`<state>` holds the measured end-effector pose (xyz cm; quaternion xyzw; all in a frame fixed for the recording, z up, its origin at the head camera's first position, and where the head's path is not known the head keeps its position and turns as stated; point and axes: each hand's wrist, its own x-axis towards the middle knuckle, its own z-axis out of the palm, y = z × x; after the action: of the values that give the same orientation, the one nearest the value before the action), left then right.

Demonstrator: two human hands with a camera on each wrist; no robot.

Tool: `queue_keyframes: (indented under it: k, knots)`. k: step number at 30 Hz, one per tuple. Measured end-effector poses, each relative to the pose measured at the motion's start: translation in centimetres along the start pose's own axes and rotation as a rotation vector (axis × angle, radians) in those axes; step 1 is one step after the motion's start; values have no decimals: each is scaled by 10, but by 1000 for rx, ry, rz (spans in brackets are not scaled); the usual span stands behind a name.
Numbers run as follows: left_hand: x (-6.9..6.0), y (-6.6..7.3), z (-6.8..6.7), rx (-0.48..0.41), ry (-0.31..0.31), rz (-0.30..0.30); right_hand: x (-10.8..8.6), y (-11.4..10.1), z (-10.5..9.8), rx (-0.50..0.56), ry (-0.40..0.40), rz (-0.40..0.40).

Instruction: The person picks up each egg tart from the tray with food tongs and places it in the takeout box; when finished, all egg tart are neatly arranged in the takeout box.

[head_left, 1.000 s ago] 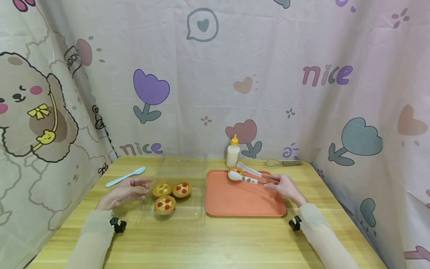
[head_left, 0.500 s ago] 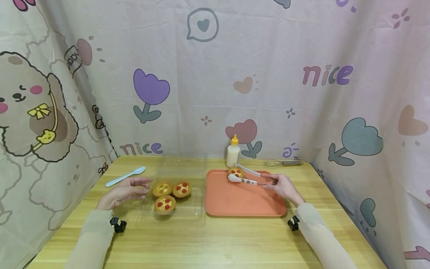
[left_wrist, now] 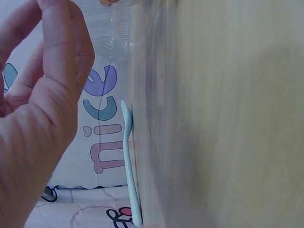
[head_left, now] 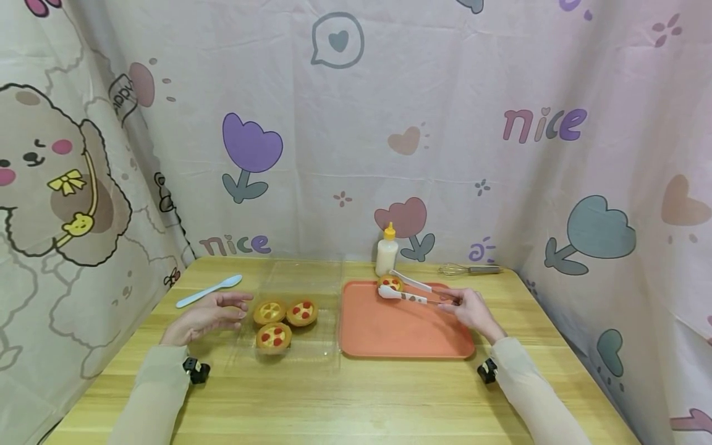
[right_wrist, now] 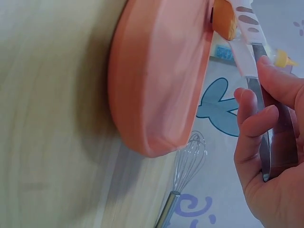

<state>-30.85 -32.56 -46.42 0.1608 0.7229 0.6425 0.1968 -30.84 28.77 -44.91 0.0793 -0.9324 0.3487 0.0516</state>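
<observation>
The right hand grips metal tongs with white spotted tips, thumb on one arm and fingers round the other. The tips lie on either side of a small tart at the back left of the orange tray; whether they squeeze it I cannot tell. The left hand, fingers slightly bent and holding nothing, hovers beside the clear plastic container. Inside it are a yellow-topped tart and two red-dotted tarts grouped at its left.
A pale blue spatula lies behind the left hand. A squeeze bottle with a yellow cap stands behind the tray, and a whisk lies at the back right. A printed curtain hangs behind the table.
The tong arms have drawn slightly inward around the tart since a second ago, and more of its top shows. The left hand has stayed in place.
</observation>
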Motion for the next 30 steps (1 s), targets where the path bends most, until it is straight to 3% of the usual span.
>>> queue_keyframes:
  k: [24, 30]
  knots:
    - [1, -2, -2, -30, -50, 42, -9, -29, 2, 68, -55, -35]
    - [0, -2, -1, -29, -35, 27, -10, -37, 4, 115, -81, -54]
